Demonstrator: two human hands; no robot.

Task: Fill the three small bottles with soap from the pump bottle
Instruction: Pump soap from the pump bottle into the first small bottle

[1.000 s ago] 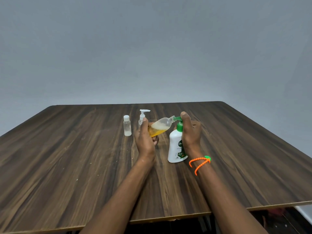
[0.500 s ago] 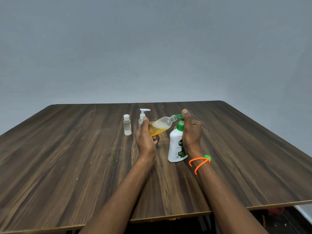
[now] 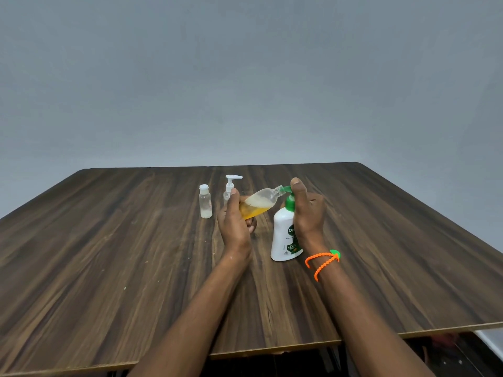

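Keeping the tilted clear plastic bottle [image 3: 258,204], grasped in the left hand's [image 3: 234,223] grip, mouth-to-nozzle at the white green-capped pump bottle [image 3: 284,235], press steadily; right hand [image 3: 307,213] grasps the pump.

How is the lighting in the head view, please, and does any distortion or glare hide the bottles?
Head view: soft, even light with faint shadows; wide-angle lens bends the table edges; no glare on the tilted bottle in the left hand or the pump bottle.
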